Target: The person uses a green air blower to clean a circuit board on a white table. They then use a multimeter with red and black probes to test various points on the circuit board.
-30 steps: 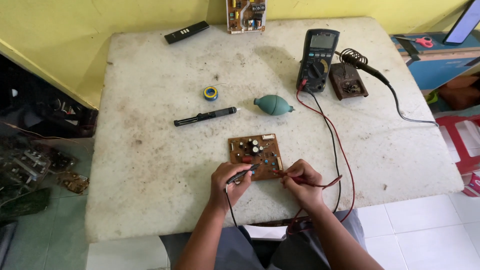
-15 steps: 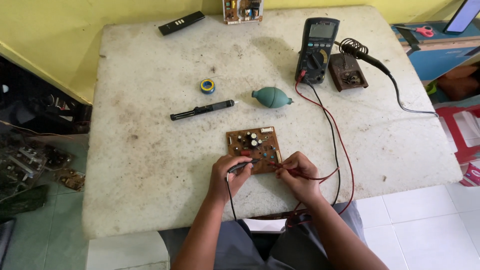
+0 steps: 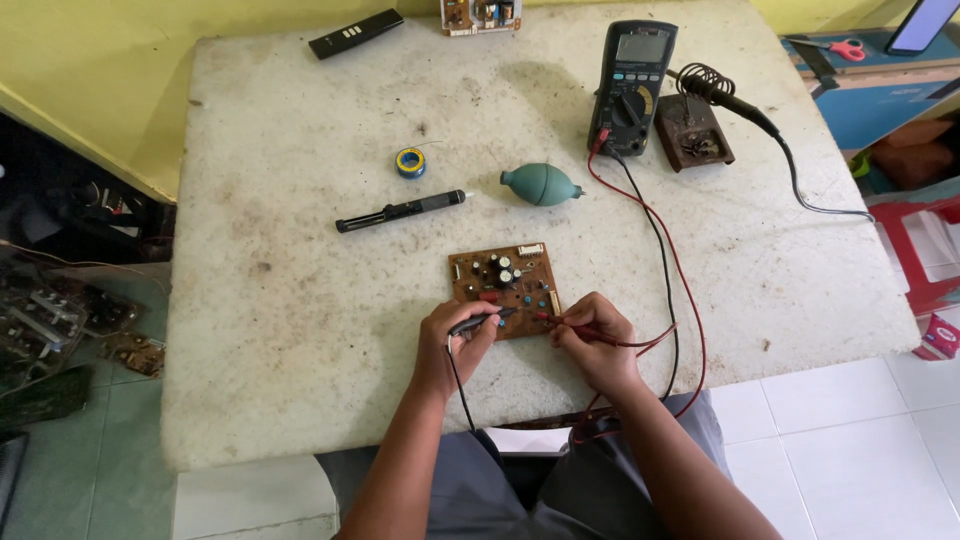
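The desk (image 3: 300, 330) is a pale, stained and speckled slab with rounded corners, set against a yellow wall (image 3: 130, 70) on its far and left sides. At its near edge lies a small brown circuit board (image 3: 503, 277) with its parts facing up, and both hands work over its near side. The left hand (image 3: 452, 345) has its grip clamped on a black probe (image 3: 480, 321), whose tip points right onto the board; the right hand (image 3: 592, 340) has its grip clamped on a red probe (image 3: 560, 319), whose tip points left onto the board, the two tips close together. A black lead and a red lead (image 3: 690, 320) run from the hands along the right of the board and far up to a dark multimeter (image 3: 632, 85) standing at the far right of the desk. Just right of the meter sits a rusty soldering stand (image 3: 697, 135) with a soldering iron (image 3: 735, 100) resting on it, its black cable trailing off the right edge. Farther from the board, near the middle, lie a green rubber air blower (image 3: 540, 185), a black desoldering pump (image 3: 400, 211) and a small roll of solder (image 3: 410, 161). At the far edge rest a black remote control (image 3: 355, 33) and a second circuit board (image 3: 480, 14). To the left, below the desk, dark electronic scrap (image 3: 60, 330) is heaped on a greenish floor; to the right the floor is white tile (image 3: 860, 440), with a blue box (image 3: 880, 90) carrying red-handled scissors (image 3: 840, 47).
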